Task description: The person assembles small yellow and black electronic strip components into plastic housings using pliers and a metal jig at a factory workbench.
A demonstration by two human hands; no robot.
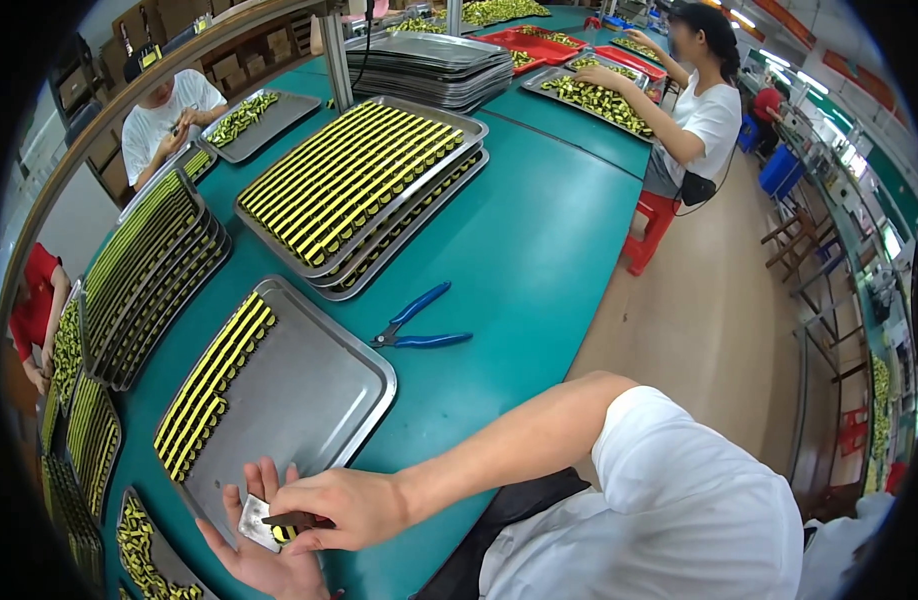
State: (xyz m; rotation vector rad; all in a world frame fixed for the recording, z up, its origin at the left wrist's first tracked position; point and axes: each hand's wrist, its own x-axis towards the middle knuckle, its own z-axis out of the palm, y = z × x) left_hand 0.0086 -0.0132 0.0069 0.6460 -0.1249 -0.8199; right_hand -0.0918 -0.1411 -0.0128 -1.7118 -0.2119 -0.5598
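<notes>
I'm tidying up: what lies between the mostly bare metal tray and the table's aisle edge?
In the head view, blue-handled cutters lie there on the green table, jaws toward the tray; the right forearm crosses nearer the person.

A green surface (554, 240) stretches from near to far. Directly on it lie a partly filled metal tray (309, 385), blue-handled pliers (419, 341) to its right, a stack of filled trays (473, 127) beyond, and, farther still, stacked grey trays (449, 78) left of red trays (497, 39).
</notes>
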